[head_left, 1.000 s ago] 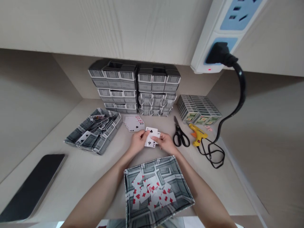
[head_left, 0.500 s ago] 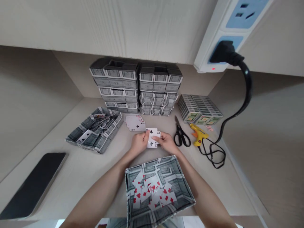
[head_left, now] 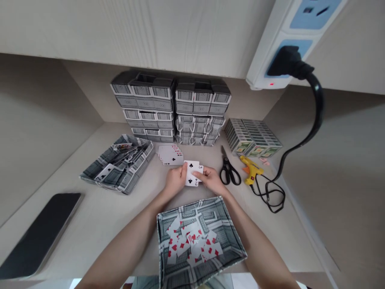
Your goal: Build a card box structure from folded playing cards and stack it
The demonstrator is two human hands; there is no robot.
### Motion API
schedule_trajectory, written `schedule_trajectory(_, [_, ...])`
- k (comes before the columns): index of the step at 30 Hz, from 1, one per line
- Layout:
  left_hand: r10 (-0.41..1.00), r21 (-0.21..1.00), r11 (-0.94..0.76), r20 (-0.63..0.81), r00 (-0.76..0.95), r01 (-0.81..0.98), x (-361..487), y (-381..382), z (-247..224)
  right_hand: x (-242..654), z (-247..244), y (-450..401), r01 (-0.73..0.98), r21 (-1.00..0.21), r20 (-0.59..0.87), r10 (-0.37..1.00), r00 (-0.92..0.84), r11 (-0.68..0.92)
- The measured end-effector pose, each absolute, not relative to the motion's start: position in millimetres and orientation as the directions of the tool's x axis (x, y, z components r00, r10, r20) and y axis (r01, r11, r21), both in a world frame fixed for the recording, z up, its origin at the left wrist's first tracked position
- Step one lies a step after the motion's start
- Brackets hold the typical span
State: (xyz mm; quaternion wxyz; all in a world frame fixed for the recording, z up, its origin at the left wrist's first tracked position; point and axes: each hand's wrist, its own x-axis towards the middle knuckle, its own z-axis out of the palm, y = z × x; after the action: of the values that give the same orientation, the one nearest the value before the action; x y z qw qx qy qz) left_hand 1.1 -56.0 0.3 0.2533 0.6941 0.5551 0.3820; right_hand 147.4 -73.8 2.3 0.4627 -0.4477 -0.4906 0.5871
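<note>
Between my hands, over the middle of the desk, are playing cards (head_left: 191, 174), face up, a two of clubs in front and a three showing behind it. My left hand (head_left: 176, 178) pinches their left edge. Thumb across the front, my right hand (head_left: 212, 179) grips the right side. Just beyond my left hand lies a fanned row of cards (head_left: 172, 157) with an ace on top. Nearer to me, between my forearms, a tray made of cards (head_left: 205, 205) holds cut pieces with red hearts and diamonds.
Left are a card-built tray (head_left: 132, 185) of loose cards and a black phone (head_left: 40, 233). Stacked card boxes (head_left: 156, 101) stand behind, with card packs (head_left: 254, 138) beside them. Black scissors (head_left: 229, 171) and a corded yellow glue gun (head_left: 252, 170) lie right; a power strip (head_left: 267, 64) hangs above.
The left thumb has shifted from the face of the two of clubs to its left edge. The whole view has moved slightly; both hands still hold the cards.
</note>
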Motion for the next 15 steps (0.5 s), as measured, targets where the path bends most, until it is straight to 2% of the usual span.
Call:
schedule_trajectory(8, [0.964, 0.73, -0.252, 0.246, 0.1, 0.635, 0.5, -58.3, 4.3, 152.7, 4.8, -74.4, -0.011, -0.998, -0.063, 0.974, -0.218, -0.067])
schedule_trajectory(12, [0.961, 0.756, -0.258, 0.266, 0.077, 0.602, 0.8, -58.1, 2.7, 153.9, 6.7, -75.4, -0.06, -0.996, -0.048, 0.967, -0.25, -0.065])
schedule_trajectory(15, [0.965, 0.799, -0.248, 0.252, 0.07, 0.547, 1.2, -55.9, -0.1, 154.2, 9.1, -76.1, -0.034, -0.999, -0.021, 0.971, -0.239, -0.03])
